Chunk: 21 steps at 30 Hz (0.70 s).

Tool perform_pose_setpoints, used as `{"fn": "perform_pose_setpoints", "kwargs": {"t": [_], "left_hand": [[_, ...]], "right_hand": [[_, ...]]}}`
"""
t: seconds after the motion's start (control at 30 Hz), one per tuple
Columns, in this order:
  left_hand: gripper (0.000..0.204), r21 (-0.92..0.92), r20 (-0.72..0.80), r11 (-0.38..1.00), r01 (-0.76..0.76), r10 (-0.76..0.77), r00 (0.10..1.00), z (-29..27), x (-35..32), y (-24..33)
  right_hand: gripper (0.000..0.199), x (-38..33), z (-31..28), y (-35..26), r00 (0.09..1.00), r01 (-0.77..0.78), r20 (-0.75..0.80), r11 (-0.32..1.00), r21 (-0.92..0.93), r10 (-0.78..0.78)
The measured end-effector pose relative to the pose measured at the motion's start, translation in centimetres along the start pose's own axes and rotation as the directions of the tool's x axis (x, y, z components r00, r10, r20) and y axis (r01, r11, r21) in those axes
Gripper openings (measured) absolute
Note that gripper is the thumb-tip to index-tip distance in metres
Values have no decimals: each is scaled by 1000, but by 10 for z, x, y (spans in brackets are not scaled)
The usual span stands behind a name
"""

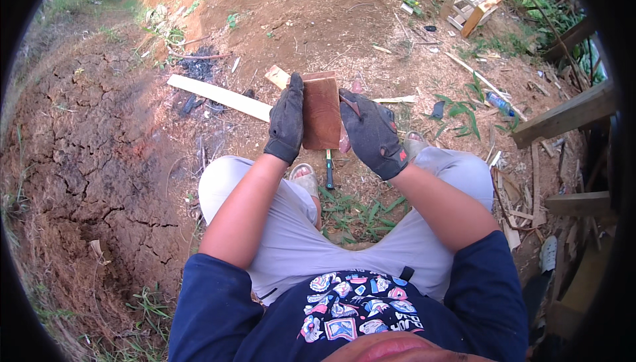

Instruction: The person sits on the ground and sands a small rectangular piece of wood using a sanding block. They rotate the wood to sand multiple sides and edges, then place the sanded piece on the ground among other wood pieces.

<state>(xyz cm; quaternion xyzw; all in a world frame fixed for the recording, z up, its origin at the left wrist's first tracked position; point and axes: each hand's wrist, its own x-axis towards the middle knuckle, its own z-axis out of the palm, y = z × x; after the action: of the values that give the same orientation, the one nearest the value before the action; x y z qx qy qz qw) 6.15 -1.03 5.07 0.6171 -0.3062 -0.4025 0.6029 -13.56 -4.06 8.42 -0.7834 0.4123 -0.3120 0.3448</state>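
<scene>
A reddish-brown rectangular wooden block [321, 113] is held upright between my two hands, over the ground in front of my knees. My left hand [286, 123], in a dark grey work glove, is closed along the block's left edge. On the opposite edge my right hand [371, 130], gloved the same way, grips with its fingers curled; a small brown piece shows by its thumb, and I cannot make out what it is. Below the block, the black and green handle of a tool [329, 171] points toward me; its head is hidden.
A long pale plank [218, 96] lies on the ground to the left. At the far right stands a small slatted wooden crate [470, 5]. Timber beams [566, 115] jut in from the right, near a plastic bottle [499, 103] and scattered wood scraps. Cracked earth spreads on the left.
</scene>
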Motion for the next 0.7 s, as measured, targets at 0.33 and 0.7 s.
{"fn": "perform_pose_setpoints", "kwargs": {"t": [0.33,0.7], "left_hand": [[76,274,-11,961,-36,40,999,-16,29,-1],[61,864,255,383,-327,227,940,-24,21,-4]], "right_hand": [[46,21,-40,-4,914,369,-84,899,-236,-398],[57,1,-6,-34,897,370,23,721,-586,-441]]}}
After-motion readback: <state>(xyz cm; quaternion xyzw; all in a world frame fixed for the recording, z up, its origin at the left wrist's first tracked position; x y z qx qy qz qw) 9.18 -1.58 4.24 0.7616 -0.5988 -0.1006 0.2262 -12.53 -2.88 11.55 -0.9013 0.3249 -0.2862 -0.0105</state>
